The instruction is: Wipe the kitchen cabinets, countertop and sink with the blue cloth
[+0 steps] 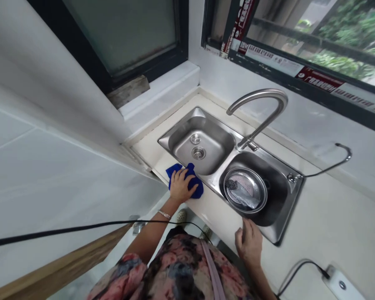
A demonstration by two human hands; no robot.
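My left hand (180,185) is on a blue cloth (197,188) that lies bunched on the counter in front of the left sink basin (206,137). Its fingers and thumb grip the cloth from above. My right hand (250,243) rests by the counter's front edge, below the right basin, with its fingers curled in and nothing visible in them. In the right basin (276,200) sits a round metal strainer bowl (262,189), holding a clear plastic bag (245,196) and a dark scouring pad (231,185).
A curved steel faucet (270,93) rises behind the basins. A thin second spout (328,164) stands at the right. A white device (342,285) with a black cable lies on the counter (337,216). Another black cable (81,228) crosses my left forearm.
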